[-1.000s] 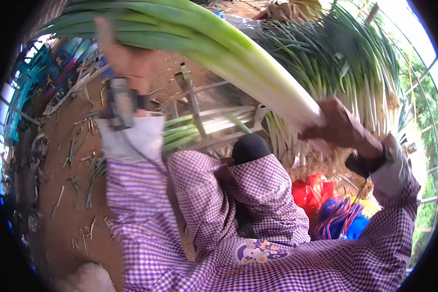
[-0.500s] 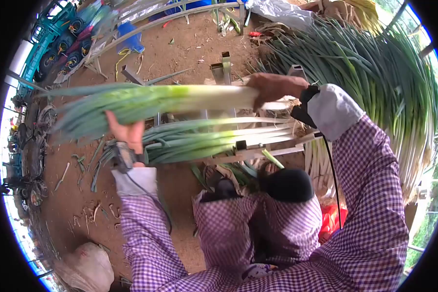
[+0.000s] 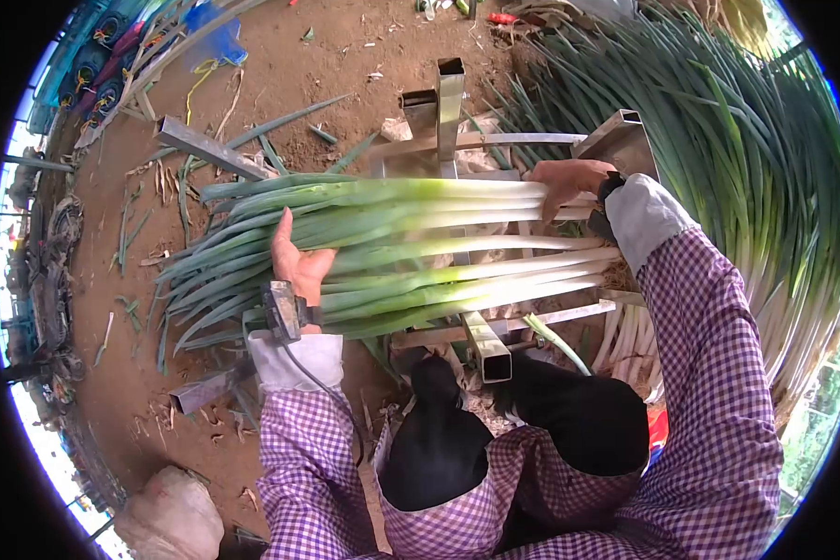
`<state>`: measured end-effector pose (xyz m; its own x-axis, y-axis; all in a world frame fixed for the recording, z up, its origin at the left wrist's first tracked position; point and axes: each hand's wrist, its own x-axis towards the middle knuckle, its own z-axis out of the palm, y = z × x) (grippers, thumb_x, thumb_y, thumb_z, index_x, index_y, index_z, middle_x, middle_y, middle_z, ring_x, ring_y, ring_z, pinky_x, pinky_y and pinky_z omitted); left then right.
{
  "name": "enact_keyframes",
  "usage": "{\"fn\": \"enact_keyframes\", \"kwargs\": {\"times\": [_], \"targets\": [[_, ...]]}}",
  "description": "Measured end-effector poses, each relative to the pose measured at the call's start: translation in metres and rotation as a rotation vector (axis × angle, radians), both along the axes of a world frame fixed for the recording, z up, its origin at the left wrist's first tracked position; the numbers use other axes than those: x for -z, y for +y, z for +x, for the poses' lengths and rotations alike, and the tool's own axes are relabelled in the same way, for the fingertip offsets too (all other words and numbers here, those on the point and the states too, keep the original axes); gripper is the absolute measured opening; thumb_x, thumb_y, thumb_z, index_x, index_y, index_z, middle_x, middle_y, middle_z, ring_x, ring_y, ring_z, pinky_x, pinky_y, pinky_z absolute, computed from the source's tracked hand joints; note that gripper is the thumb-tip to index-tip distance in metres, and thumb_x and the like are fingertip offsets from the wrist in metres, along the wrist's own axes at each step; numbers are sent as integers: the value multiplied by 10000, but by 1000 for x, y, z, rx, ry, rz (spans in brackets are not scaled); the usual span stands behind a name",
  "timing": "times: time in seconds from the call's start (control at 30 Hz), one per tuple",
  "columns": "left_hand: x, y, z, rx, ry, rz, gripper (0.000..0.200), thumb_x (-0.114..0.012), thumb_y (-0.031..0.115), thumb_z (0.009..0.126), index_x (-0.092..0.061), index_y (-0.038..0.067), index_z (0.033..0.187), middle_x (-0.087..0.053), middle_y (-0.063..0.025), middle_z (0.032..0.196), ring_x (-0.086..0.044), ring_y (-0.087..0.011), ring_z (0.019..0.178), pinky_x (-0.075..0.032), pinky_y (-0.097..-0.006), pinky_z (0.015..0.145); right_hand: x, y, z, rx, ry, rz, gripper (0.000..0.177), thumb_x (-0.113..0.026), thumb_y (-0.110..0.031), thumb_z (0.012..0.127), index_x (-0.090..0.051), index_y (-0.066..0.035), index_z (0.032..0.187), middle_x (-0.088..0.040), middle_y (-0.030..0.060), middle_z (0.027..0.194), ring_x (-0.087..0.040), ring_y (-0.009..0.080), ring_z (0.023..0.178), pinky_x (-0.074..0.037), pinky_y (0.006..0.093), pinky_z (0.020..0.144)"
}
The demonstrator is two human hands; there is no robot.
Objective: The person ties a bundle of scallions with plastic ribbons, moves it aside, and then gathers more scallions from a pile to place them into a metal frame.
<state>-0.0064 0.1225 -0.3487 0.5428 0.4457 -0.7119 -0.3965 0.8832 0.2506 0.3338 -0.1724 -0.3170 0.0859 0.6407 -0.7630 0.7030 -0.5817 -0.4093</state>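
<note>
A layer of green onions (image 3: 411, 280) lies across a metal frame (image 3: 450, 112), white ends to the right, dark green tops to the left. My left hand (image 3: 301, 266) rests at the leafy part, thumb spread from the other fingers, palm turned up against the leaves. At the white ends my right hand (image 3: 569, 185) is wrapped round the upper stalks, with its fingertips pointing down. The upper stalks lie alongside the lower ones on the frame.
A large heap of green onions (image 3: 719, 177) fills the right side. Square metal posts stick up at the frame's corners, one near my knees (image 3: 569, 411). A whitish sack (image 3: 170, 518) sits at lower left, and loose leaves litter the soil.
The bunch between my hands has come down from above the frame onto it, beside the other stalks. My left hand has moved right, my right hand slightly right. The view has shifted.
</note>
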Motion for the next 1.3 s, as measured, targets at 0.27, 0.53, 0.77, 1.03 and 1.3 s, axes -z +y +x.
{"fn": "enact_keyframes", "kwargs": {"times": [0.27, 0.53, 0.77, 1.03, 1.3], "targets": [[-42, 3, -11, 83, 255, 147, 502, -634, 218, 933, -492, 38, 1380, -486, -146, 1462, -413, -358, 1367, -210, -575, 1171, -8, -5, -3, 20, 3, -39, 517, -886, -201, 564, -742, -70, 1043, -741, 93, 942, -688, 239, 897, -514, 379, 779], [-66, -95, 20, -51, 653, 1263, 578, -689, 191, 894, -467, 14, 1397, -407, -147, 1511, -357, -274, 1418, -234, -452, 1167, -7, -7, 0, 34, 83, -87, 554, -891, -195, 562, -729, -50, 1072, -734, 106, 987, -679, 250, 926, -503, 397, 797], [-13, -41, 65, 768, 1006, 2402, 395, -629, 340, 921, -644, 66, 1205, -591, -140, 1327, -475, -307, 1314, -269, -520, 1135, 6, -8, 6, 24, 78, -81, 567, -899, -211, 570, -730, -58, 1090, -738, 108, 979, -683, 249, 916, -509, 403, 782], [-14, -69, 39, 829, 1006, 2408, 247, -618, 318, 929, -657, 77, 968, -671, -97, 942, -617, -285, 972, -356, -487, 1034, 18, -18, 8, -22, 46, -199, 610, -916, -268, 579, -714, -80, 1123, -728, 96, 1029, -675, 265, 958, -502, 430, 799], [-8, -84, 37, 856, 1118, 2372, 343, -538, 404, 971, -632, 79, 1021, -662, -92, 1017, -593, -271, 1063, -350, -491, 1043, 17, -18, 2, 7, -54, -172, 670, -921, -278, 562, -688, -93, 1161, -712, 110, 1069, -664, 300, 1023, -503, 454, 838]]}}
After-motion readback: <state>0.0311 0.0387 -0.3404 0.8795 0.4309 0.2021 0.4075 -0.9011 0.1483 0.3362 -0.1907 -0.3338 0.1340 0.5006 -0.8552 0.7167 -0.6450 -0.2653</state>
